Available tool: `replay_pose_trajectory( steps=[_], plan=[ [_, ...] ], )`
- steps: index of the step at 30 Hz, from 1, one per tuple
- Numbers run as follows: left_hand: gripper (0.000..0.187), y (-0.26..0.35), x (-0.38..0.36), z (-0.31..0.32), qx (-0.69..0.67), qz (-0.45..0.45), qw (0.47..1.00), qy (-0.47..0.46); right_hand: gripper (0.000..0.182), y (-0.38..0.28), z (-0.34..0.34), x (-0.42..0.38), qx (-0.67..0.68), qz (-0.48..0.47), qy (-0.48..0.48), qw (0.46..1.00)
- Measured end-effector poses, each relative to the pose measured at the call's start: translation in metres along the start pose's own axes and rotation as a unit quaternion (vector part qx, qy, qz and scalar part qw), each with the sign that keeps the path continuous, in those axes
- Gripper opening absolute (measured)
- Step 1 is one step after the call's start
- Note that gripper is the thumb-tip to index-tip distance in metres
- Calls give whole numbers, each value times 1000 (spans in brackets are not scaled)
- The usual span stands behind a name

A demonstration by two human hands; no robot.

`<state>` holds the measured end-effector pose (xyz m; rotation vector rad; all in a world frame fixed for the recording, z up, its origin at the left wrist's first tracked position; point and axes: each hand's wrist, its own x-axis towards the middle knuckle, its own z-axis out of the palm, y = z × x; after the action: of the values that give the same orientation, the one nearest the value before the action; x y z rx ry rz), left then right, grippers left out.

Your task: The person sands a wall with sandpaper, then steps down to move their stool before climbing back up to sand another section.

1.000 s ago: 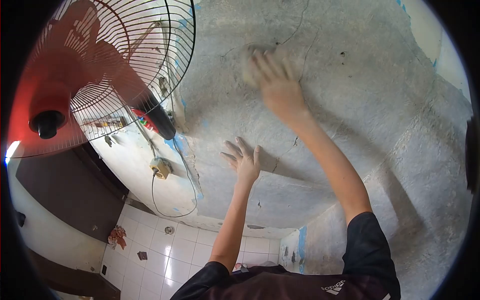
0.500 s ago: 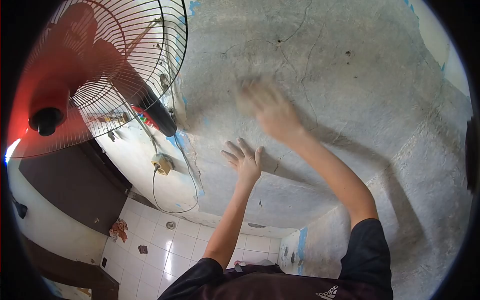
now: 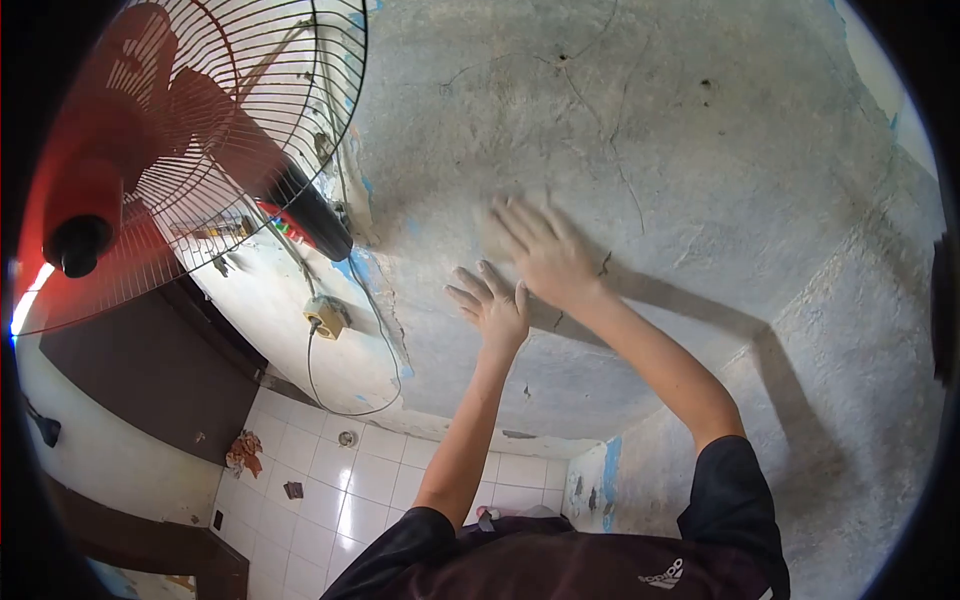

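Observation:
My right hand [image 3: 552, 262] lies against the bare grey wall [image 3: 480, 130], palm toward it, with its fingers stretched out and slightly blurred. A pale smear beside its fingers cannot be made out, and whatever is under the palm is hidden. Lower and to the left, my left hand [image 3: 497, 308] rests on the same wall with fingers spread and nothing visible in it. Pale dust coats the fingers of both hands. Thin cracks [image 3: 625, 180] and small holes mark the plaster above them.
A red fan [image 3: 130, 150] with a wire cage stands close at the left. Its cord hangs near a yellowish socket box [image 3: 325, 318] on the wall. Below are white floor tiles [image 3: 375, 465] with a crumpled brown item [image 3: 243, 455]. A wall corner lies at right.
My right hand has moved down the wall, nearer to my left hand, and is less blurred. The left hand stays in place on the wall. The view has shifted slightly.

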<state>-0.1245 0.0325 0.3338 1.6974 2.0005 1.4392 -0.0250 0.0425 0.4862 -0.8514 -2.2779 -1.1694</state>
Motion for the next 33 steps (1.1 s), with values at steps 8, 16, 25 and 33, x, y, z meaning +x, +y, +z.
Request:
replay_pose_trajectory(
  steps=[8, 16, 25, 33],
  plan=[
    [96, -1, 0, 4, 42, 0, 999, 9, 71, 48, -35, -17, 6, 202, 43, 978],
    [98, 7, 0, -8, 34, -32, 998, -34, 73, -18, 0, -117, 110, 305, -21, 946],
    [95, 4, 0, -2, 26, -9, 1000, 15, 55, 33, -14, -105, 127, 495, 146, 847],
    [98, 5, 1, -12, 38, -20, 999, -32, 57, 20, 1, -144, 163, 513, 94, 838]
  ],
)
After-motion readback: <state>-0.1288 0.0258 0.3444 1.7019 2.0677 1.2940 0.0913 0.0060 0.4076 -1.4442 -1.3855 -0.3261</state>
